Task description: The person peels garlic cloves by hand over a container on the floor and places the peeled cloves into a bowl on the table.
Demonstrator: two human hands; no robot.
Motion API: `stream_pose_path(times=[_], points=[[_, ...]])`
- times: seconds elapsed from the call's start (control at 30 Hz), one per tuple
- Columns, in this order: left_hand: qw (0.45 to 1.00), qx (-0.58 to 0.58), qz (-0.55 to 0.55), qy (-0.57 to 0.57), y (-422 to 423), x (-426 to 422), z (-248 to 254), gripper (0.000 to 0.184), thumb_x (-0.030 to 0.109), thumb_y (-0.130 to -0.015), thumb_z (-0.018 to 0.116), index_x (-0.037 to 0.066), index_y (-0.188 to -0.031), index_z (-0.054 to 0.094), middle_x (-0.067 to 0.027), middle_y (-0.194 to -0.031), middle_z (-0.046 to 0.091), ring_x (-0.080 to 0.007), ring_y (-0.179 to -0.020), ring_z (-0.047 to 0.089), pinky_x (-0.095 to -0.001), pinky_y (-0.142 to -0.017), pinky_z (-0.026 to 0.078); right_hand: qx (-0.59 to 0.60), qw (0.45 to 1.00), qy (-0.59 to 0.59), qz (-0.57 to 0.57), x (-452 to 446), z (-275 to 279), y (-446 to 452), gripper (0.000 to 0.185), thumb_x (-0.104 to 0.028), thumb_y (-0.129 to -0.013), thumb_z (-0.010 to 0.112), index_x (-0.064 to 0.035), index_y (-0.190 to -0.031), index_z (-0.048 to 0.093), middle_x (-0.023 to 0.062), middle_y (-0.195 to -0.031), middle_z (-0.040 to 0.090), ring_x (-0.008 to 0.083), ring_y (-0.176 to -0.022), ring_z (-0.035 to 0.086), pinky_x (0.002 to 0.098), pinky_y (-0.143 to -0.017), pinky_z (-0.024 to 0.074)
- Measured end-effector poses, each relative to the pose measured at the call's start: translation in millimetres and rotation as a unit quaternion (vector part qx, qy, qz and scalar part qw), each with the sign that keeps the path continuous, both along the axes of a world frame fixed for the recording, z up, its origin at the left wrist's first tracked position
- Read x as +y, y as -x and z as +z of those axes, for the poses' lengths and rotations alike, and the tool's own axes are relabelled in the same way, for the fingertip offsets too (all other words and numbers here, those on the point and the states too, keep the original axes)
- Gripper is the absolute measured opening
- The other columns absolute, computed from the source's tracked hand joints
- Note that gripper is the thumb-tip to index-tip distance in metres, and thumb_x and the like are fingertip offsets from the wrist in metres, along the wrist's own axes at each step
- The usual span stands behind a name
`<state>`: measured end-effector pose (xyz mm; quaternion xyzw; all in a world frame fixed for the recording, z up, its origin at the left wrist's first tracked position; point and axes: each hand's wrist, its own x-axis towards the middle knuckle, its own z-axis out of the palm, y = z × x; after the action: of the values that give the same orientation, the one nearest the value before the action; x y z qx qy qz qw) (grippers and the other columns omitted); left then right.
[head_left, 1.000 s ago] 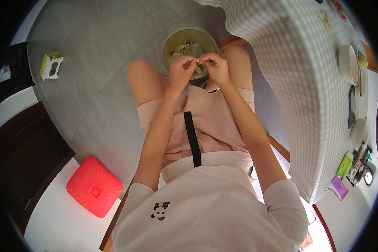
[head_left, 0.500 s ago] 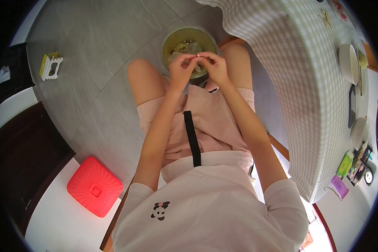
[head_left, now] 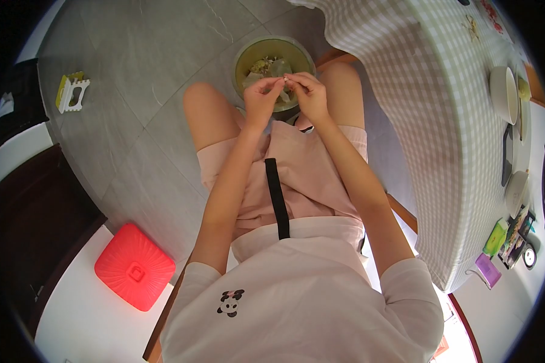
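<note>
With bent fingers, the left hand and right hand pinch a small white piece (too tiny to identify) where their fingertips meet, above the round bin holding scraps, near the checked tablecloth.

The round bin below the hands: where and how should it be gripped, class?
Probably by the far rim of the round bin, fingers outside and thumb inside, coming from above: its mouth is open and that rim uncovered, while the left hand and right hand, pinching a small pale piece, crowd the near side.
</note>
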<state>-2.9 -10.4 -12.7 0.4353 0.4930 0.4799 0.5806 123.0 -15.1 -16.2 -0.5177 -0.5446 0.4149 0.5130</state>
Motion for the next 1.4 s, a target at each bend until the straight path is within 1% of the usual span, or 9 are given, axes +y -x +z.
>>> stream_pose_path(times=[0.33,0.47,0.53,0.67,0.87,0.93,1.07,1.13,1.4], points=[[0.998,0.046,-0.01,-0.032,1.9,1.8,-2.1,0.007,0.004,-0.075,0.057,-0.002,-0.077,0.061,-0.0038,-0.083,0.056,-0.008,-0.072,0.05,-0.0196,-0.059,0.041,-0.077,0.996,-0.042,0.013,0.3,1.8,-3.8,0.021,0.01,-0.072,0.048,0.0008,-0.087,0.06,0.0098,-0.079,0.057,0.0139,-0.07,0.056,0.0212,-0.062,0.045],[0.994,0.088,-0.009,-0.059,1.7,0.6,0.8,0.007,0.004,-0.074,0.057,-0.002,-0.077,0.06,-0.004,-0.083,0.056,-0.0084,-0.074,0.05,-0.0189,-0.06,0.04,-0.082,0.996,-0.042,0.017,-0.7,-0.7,-3.9,0.021,0.01,-0.072,0.048,0.0011,-0.086,0.06,0.0102,-0.079,0.057,0.0144,-0.069,0.056,0.0214,-0.062,0.0453],[0.995,0.096,-0.001,-0.031,0.8,-0.3,3.1,0.007,0.003,-0.073,0.058,-0.002,-0.078,0.06,-0.004,-0.082,0.056,-0.0091,-0.075,0.05,-0.0192,-0.062,0.04,-0.07,0.997,-0.043,0.007,-1.2,0.5,-2.5,0.025,0.011,-0.069,0.046,-0.001,-0.087,0.06,0.0113,-0.076,0.057,0.0184,-0.067,0.057,0.0239,-0.06,0.0445],[0.997,0.067,0.01,-0.036,0.0,-0.2,2.4,0.007,0.003,-0.074,0.057,-0.002,-0.078,0.06,-0.0043,-0.081,0.056,-0.009,-0.074,0.05,-0.0196,-0.063,0.04,-0.063,0.997,-0.039,0.01,-1.2,2.1,-0.3,0.024,0.011,-0.07,0.046,-0.0003,-0.086,0.059,0.0112,-0.076,0.057,0.0172,-0.068,0.057,0.0243,-0.06,0.0448],[0.996,0.066,0.013,-0.05,-0.1,1.5,0.4,0.007,0.003,-0.074,0.056,-0.003,-0.077,0.059,-0.0037,-0.079,0.056,-0.0088,-0.073,0.05,-0.0196,-0.063,0.039,0.104,0.99,0.097,0.011,0.2,-8.1,3.1,0.014,0.005,-0.077,0.049,0.0016,-0.087,0.058,0.0059,-0.076,0.058,0.0109,-0.066,0.053,0.0214,-0.06,0.0436],[0.999,0.044,0.012,-0.026,0.1,1.5,-2.2,0.007,0.004,-0.074,0.056,-0.002,-0.077,0.058,-0.0032,-0.078,0.056,-0.0085,-0.072,0.05,-0.0198,-0.063,0.04,0.251,0.957,0.137,0.041,1.5,-7.5,1.9,0.012,0.001,-0.079,0.049,0.0016,-0.09,0.054,0.005,-0.078,0.057,0.0099,-0.066,0.051,0.0195,-0.063,0.0423],[1.0,0.01,0.005,0.006,0.6,1.5,-8.0,0.008,0.007,-0.076,0.055,0.0,-0.079,0.058,-0.0026,-0.078,0.056,-0.008,-0.072,0.051,-0.02,-0.063,0.04,0.274,0.933,0.222,0.069,3.1,-3.3,-4.2,0.015,-0.001,-0.079,0.05,0.0017,-0.094,0.05,0.0062,-0.081,0.056,0.0105,-0.072,0.052,0.0202,-0.066,0.0423],[0.999,-0.012,-0.004,0.036,0.6,1.0,-6.8,0.009,0.008,-0.077,0.054,0.002,-0.083,0.057,-0.0018,-0.079,0.056,-0.0076,-0.073,0.051,-0.0199,-0.064,0.041,0.395,0.869,0.286,0.076,3.2,-2.7,-6.0,0.016,0.0,-0.079,0.05,0.0009,-0.095,0.051,0.0058,-0.082,0.056,0.0115,-0.073,0.053,0.021,-0.066,0.0446],[0.992,-0.078,0.009,0.098,-1.8,2.4,7.8,0.018,0.016,-0.08,0.053,0.002,-0.09,0.056,-0.0016,-0.081,0.057,-0.0078,-0.075,0.052,-0.0201,-0.066,0.04,0.402,0.85,0.334,0.061,5.5,-2.9,-8.7,0.016,-0.003,-0.079,0.05,0.0008,-0.095,0.05,0.0063,-0.082,0.056,0.0115,-0.073,0.053,0.0198,-0.066,0.0453]])
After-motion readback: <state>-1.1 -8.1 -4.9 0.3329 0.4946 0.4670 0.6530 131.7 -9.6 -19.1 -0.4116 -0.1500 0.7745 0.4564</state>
